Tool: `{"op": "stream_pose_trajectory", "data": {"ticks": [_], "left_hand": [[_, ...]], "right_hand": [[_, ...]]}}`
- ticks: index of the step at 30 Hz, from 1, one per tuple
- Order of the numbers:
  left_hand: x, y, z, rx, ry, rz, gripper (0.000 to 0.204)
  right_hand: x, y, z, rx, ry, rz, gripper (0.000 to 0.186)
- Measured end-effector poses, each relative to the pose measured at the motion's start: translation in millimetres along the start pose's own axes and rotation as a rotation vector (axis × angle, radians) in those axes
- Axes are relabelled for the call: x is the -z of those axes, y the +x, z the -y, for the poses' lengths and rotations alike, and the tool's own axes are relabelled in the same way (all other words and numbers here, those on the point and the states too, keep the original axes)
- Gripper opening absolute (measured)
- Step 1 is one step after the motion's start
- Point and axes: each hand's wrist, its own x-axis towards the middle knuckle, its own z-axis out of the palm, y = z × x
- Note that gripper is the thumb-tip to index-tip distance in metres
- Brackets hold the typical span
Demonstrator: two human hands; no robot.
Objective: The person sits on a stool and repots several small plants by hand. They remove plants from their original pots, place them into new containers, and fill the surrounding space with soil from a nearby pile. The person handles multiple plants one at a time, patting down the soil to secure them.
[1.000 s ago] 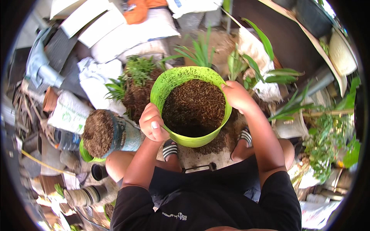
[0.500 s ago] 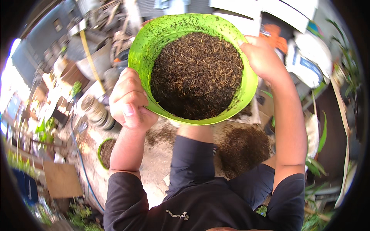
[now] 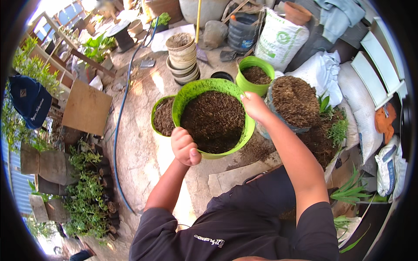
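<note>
Between my two hands is a lime-green pot (image 3: 249, 130), partly filled with dark, chaffy potting mix (image 3: 213, 116); crumbs cling to its inner wall. My left hand (image 3: 184, 146) is closed on the rim at the near left. My right hand (image 3: 256, 107) grips the rim on the right, thumb over the edge. Just past its left side sits a smaller green pot of mix (image 3: 163, 116), partly hidden behind the held one. Farther off, another green pot (image 3: 254, 76) with mix stands on the ground. A wide tub heaped with brown mix (image 3: 295, 102) is beside my right forearm.
Stacked pots (image 3: 181, 54) stand beyond the held pot. A blue hose (image 3: 118, 130) runs along the left, near potted seedlings (image 3: 87, 191) and a wooden board (image 3: 87, 106). White sacks (image 3: 283, 37) line the far right. Loose soil (image 3: 257, 152) lies on the concrete.
The green pot, held in both hands, has come lower and now sits farther from my head, next to the smaller green pot. My view has swung left, bringing the seedlings and tub into sight.
</note>
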Motion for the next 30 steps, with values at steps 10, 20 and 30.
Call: {"op": "stream_pose_trajectory", "data": {"ticks": [10,20,30], "left_hand": [[-31.7,-173.2,-41.6,0.235,0.187,0.454,0.049],[-48.9,-235.3,-49.1,0.449,0.257,0.838,0.04],[-147.5,-71.5,-67.4,1.19,-0.476,0.583,0.034]], "right_hand": [[-109.6,-8.5,-164.6,-0.118,-0.012,0.142,0.031],[-128.6,-29.1,-226.4,-0.256,0.069,0.194,0.037],[63.8,-107.9,-72.0,0.176,-0.193,0.039,0.041]]}}
